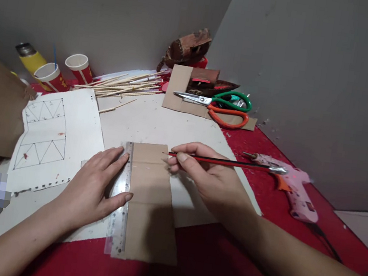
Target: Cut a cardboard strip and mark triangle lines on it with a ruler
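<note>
My left hand (pixel 99 185) lies with fingers spread on a clear plastic ruler (pixel 119 220), pressing it along the left edge of a brown cardboard piece (pixel 152 184). Between the thumb and fingers of my right hand (pixel 200 168) is a red and black pencil (pixel 228 162). Its tip points left, over the upper right part of the cardboard; I cannot tell whether it touches. Faint lines or creases cross the cardboard. Beneath it lies a white sheet (pixel 138 117) on a red cloth (pixel 201 251).
A drawing of triangles (pixel 44 135) lies left. Behind are wooden sticks (pixel 126 85), paper cups (pixel 78 69), a yellow bottle (pixel 31 60) and scissors (pixel 206 100) on cardboard. A pink glue gun (pixel 293 182) rests at right, its cord trailing. Grey walls (pixel 311 74) close off the back.
</note>
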Demonstrator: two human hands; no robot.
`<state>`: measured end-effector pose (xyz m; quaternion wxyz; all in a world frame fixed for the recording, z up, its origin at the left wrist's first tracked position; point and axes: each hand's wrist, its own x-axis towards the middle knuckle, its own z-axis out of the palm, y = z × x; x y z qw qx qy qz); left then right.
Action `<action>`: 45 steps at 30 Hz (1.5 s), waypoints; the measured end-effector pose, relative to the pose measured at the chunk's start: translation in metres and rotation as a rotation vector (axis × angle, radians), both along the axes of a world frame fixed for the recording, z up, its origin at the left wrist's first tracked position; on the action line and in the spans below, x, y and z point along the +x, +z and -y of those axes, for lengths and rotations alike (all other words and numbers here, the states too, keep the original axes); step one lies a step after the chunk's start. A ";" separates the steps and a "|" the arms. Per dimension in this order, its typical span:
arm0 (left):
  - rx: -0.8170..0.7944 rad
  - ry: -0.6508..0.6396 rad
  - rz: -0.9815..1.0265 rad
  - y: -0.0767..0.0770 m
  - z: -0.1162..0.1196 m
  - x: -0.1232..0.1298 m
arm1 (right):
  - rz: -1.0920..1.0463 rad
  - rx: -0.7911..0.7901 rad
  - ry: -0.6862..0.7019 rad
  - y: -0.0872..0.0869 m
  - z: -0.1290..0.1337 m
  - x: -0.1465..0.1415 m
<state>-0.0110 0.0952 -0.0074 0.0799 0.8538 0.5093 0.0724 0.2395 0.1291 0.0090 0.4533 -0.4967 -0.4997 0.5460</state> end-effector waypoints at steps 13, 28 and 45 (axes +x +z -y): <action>0.086 0.124 0.133 -0.002 0.009 0.026 | -0.356 -0.203 0.073 -0.008 -0.005 0.009; 0.141 0.084 -0.145 0.010 0.034 0.040 | -0.451 -0.360 0.026 0.001 -0.006 0.011; 0.065 -0.043 -0.292 0.023 0.022 0.076 | -0.463 -0.348 0.025 0.001 -0.008 0.014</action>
